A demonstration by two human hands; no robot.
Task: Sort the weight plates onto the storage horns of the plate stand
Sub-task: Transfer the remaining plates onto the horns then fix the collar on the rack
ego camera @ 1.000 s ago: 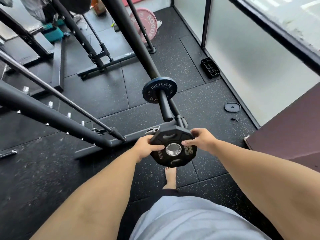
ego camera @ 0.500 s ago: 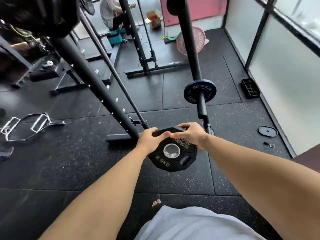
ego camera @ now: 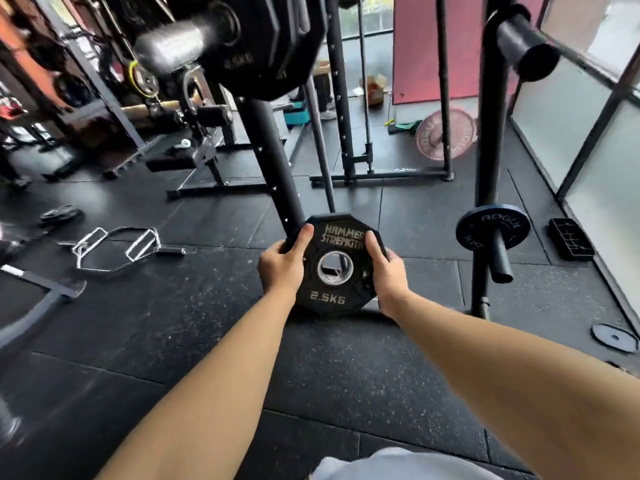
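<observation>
On the floor at the left lies a trap bar point(ego camera: 114, 249). Higher up, big plates point(ego camera: 263, 39) sit on an upper horn point(ego camera: 169, 46). In the middle, the left hand point(ego camera: 281, 268) grips the left edge of the 2.5 kg plate point(ego camera: 332, 289), thumb on its face, and the right hand point(ego camera: 387, 271) grips the right edge. This plate is held upright in the air, before the post point(ego camera: 273, 168). Further right a Rogue plate point(ego camera: 485, 220) sits on a low horn point(ego camera: 502, 261), and a small disc point(ego camera: 614, 337) lies on the floor.
</observation>
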